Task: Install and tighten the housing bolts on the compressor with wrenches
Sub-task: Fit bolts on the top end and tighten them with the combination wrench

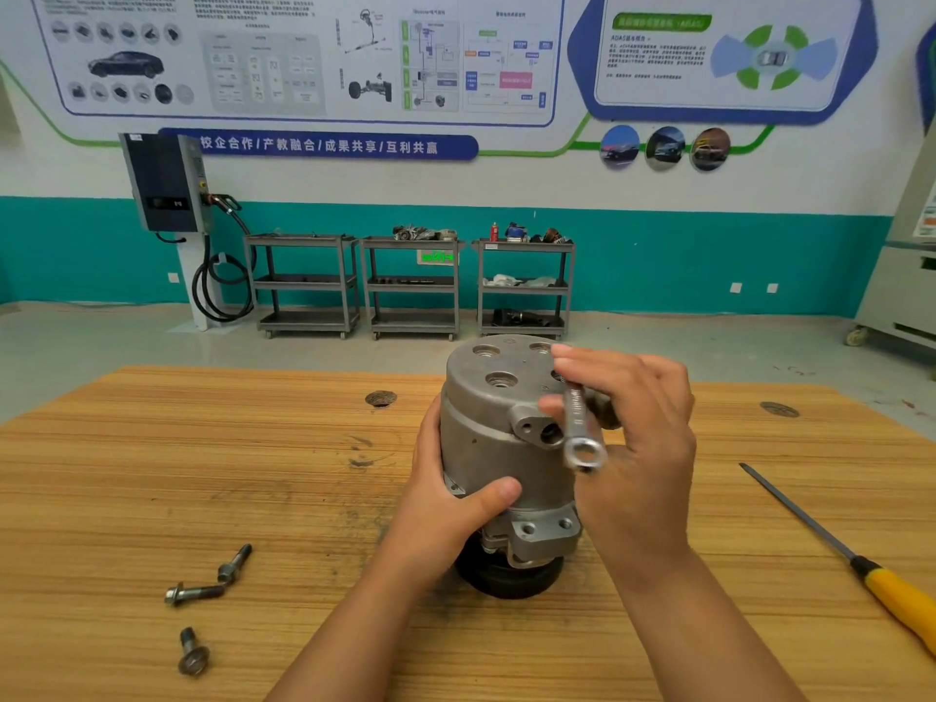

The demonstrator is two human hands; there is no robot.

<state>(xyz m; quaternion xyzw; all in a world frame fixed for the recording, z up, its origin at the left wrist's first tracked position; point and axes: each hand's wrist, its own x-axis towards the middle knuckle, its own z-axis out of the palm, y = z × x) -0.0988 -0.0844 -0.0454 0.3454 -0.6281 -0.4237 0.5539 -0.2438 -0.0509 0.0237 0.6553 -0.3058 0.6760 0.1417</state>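
Compressor (486, 443) stands upright near the middle of the wooden surface (202, 448), with its black pulley (506, 577) at the bottom. Its body is grey cast metal, round like a drum, a little dull and scratched. The flat top has 3 round recessed openings that I can see. On the front side there is a lug (537, 429) with 2 holes, and lower down a flange (547, 528), also with 2 holes. The left hand (445, 509) grips the body from the side, with the thumb pressed across the front. The right hand (643, 438) holds a silver wrench (577, 423) between thumb and fingers. Its ring end points toward the camera, and its other end reaches the top edge, hidden by fingers. 3 bolts (195, 594) lie on the surface at the left, well apart from the body. A tool with yellow handle (901, 600) lies at the right.
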